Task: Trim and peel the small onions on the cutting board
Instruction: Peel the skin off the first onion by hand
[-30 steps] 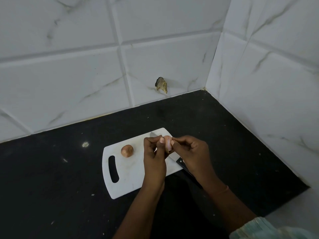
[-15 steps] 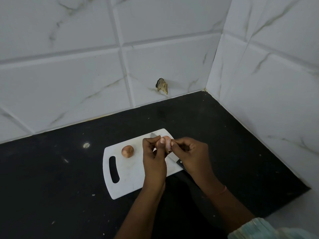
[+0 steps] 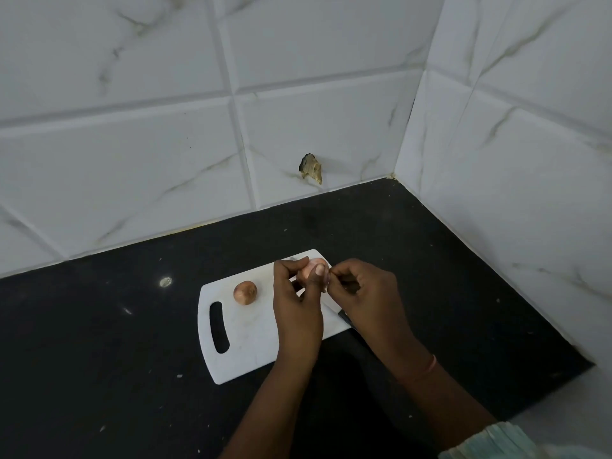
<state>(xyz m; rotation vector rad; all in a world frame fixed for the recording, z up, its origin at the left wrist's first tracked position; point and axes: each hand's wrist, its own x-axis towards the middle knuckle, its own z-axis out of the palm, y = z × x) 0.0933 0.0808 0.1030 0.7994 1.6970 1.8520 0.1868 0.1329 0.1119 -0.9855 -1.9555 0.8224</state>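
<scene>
From my head camera I look down at a black counter (image 3: 99, 359) in a corner of white tiled walls (image 3: 132, 144).

A white cutting board (image 3: 251, 339) lies on the counter, near the middle. It has a long hole for a handle at its left end.

My left hand (image 3: 298, 309) is over the right part of the board. Its fingers curl around a small pale pink onion (image 3: 313, 265), and my thumb presses on the front of it. The onion is up in the air above the far right corner of the board, not lying on it. It looks shiny and mostly bare.

My right hand (image 3: 367, 293) is just beside it on the right. Its fingertips are pinched tight at the right side of the onion. I think they pinch a thin bit of skin, but it is too small to be sure.

A second onion (image 3: 245, 292) sits on the board by itself, near the far edge, between the handle hole and my left hand. It is brown and has its skin on.

A knife (image 3: 344, 321) lies at the right edge of the board, under my right hand. I can see only a small dark piece of it.

A brown broken spot (image 3: 311, 168) shows on the back wall, just above the counter. A small pale speck (image 3: 165, 281) lies on the counter to the left of the board.
</scene>
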